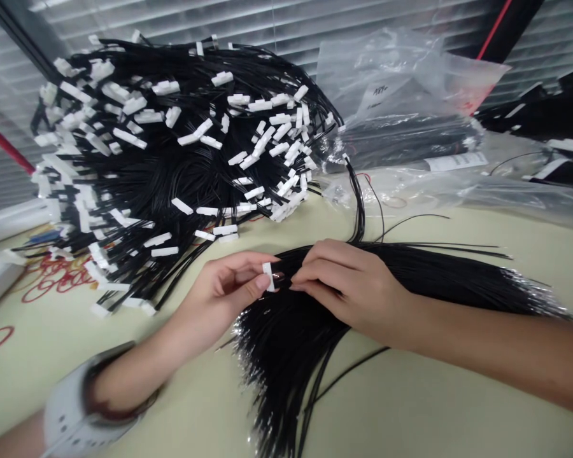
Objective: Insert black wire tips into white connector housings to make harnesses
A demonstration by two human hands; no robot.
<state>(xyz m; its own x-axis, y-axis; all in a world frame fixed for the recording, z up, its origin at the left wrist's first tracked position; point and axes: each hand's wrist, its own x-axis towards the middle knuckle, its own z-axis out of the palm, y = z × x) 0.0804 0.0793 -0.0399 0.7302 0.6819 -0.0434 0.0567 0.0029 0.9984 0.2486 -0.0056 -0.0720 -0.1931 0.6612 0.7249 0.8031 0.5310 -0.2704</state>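
Note:
A small white connector (268, 276) is pinched between the thumb and fingers of my left hand (224, 289). Close on its right, my right hand (351, 280) has its fingertips pressed together around a thin black wire, whose end is hard to make out at the connector. Under both hands lies a thick bundle of loose black wires (296, 337) with shiny metal terminals at the ends. Its other part (458, 273) runs out to the right, past my right wrist.
Behind my hands a large heap of black cables (186, 165) with white connectors fills the back left. Clear plastic bags (401, 127) lie at the back right. Red rubber bands (42, 280) are scattered on the pale table (434, 394) at left. A white wristband (71, 407) circles my left wrist.

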